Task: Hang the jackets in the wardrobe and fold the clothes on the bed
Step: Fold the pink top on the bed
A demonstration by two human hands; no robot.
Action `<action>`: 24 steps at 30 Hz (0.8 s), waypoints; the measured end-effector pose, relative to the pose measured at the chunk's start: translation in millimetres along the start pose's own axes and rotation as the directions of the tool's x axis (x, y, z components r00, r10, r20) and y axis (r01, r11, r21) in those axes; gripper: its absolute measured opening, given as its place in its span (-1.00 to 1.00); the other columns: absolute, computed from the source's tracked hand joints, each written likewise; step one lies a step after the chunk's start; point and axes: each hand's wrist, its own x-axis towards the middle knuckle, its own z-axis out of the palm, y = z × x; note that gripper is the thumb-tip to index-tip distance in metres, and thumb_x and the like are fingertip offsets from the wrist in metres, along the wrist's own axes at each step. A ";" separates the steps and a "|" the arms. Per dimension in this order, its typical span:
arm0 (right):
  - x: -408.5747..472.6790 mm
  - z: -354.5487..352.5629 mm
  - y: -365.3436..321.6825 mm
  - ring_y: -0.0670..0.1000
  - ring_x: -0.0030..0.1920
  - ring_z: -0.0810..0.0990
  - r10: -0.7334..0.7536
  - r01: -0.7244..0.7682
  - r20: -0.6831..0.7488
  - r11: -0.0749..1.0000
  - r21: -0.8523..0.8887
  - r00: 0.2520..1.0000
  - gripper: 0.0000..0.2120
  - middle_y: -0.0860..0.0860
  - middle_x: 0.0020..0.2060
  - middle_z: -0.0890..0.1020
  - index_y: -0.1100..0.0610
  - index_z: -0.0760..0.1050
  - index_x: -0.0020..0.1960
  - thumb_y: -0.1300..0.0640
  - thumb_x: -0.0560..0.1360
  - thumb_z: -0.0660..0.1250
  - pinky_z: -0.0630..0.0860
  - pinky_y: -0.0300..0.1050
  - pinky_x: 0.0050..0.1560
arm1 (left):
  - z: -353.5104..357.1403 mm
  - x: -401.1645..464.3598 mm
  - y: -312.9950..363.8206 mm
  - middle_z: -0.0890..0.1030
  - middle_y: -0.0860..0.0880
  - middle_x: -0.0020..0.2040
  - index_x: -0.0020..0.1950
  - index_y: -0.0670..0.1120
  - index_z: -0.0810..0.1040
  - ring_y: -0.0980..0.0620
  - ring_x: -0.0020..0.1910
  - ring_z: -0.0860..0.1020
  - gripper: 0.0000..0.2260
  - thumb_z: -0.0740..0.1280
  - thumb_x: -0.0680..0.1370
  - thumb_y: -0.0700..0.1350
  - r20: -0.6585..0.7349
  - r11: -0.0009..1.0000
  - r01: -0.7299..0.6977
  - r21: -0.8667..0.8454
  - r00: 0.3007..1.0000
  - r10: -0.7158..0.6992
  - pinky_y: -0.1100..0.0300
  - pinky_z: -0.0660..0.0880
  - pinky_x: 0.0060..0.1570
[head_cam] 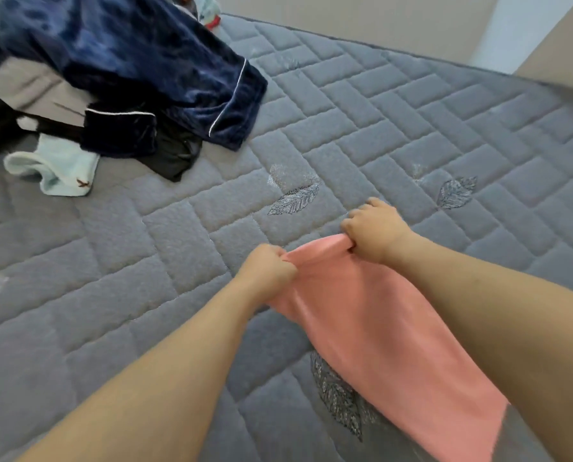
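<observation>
- The folding step is in hand: the left hand (pixel 268 266) and the right hand (pixel 373 228) each have a closed grip on the far edge of a pink garment (pixel 378 328), fingers curled round bunched cloth.
- The garment trails from that edge back toward the person over the grey quilted mattress (pixel 411 128); whether it rests flat or hangs just above I cannot tell.
- Well apart, at the far left of the bed, lies an unfolded heap: a navy velvet garment (pixel 165 71) with white piping, a black item (pixel 175 155) and a pale blue sock (pixel 55 168).
- Next, likely, spread the pink piece flat before making the first fold.
</observation>
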 end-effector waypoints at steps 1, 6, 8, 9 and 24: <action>-5.3 -16.3 14.4 0.08 0.07 0.58 0.056 -0.056 -0.043 0.998 0.013 0.998 -0.83 -0.01 0.00 0.60 0.00 0.54 0.02 0.05 0.45 0.27 0.34 -0.04 0.18 | -17.1 -6.3 18.6 0.41 0.00 -0.45 -0.35 -0.09 0.43 -0.03 -0.43 0.37 -0.87 0.24 0.41 -0.23 -0.052 0.996 -0.083 0.023 0.995 0.084 0.22 0.25 -0.49; -35.0 -117.8 76.9 0.18 -0.06 0.63 0.244 -0.215 -0.262 0.967 0.137 0.934 -0.88 0.08 -0.05 0.59 0.10 0.49 -0.02 0.17 0.47 0.23 0.27 -0.07 -0.22 | -99.2 -53.2 117.2 0.49 -0.07 -0.34 -0.24 -0.11 0.36 -0.16 -0.28 0.52 -0.92 0.16 0.35 -0.28 -0.211 0.930 -0.338 0.146 0.908 0.363 -0.01 0.49 -0.31; -56.1 -157.7 98.6 0.22 -0.10 0.63 0.265 -0.223 -0.360 0.962 0.155 0.895 -0.88 0.12 -0.07 0.59 0.15 0.50 -0.02 0.19 0.47 0.24 0.24 -0.05 -0.27 | -128.5 -78.3 150.5 0.55 -0.09 -0.27 -0.12 -0.09 0.39 -0.15 -0.26 0.56 -0.84 0.15 0.37 -0.29 -0.189 0.926 -0.347 0.149 0.909 0.371 -0.02 0.54 -0.25; -68.7 -175.4 107.7 0.24 -0.12 0.62 0.268 -0.220 -0.403 0.962 0.161 0.875 -0.90 0.14 -0.09 0.58 0.16 0.50 -0.04 0.20 0.46 0.26 0.24 -0.04 -0.29 | -140.4 -91.8 165.7 0.60 -0.11 -0.26 -0.06 -0.08 0.43 -0.14 -0.28 0.58 -0.81 0.16 0.39 -0.29 -0.158 0.925 -0.350 0.147 0.915 0.371 0.00 0.56 -0.24; -222.3 -85.7 17.4 0.16 0.06 0.59 0.016 -0.102 0.270 0.946 0.307 0.963 -0.80 0.10 0.09 0.59 0.08 0.51 0.11 0.16 0.50 0.26 0.46 -0.09 -0.09 | 4.4 -178.1 121.3 0.60 -0.24 0.13 0.24 -0.17 0.50 -0.26 0.10 0.61 -0.62 0.32 0.42 -0.24 0.476 0.872 -0.069 0.484 0.857 -0.196 -0.06 0.56 0.09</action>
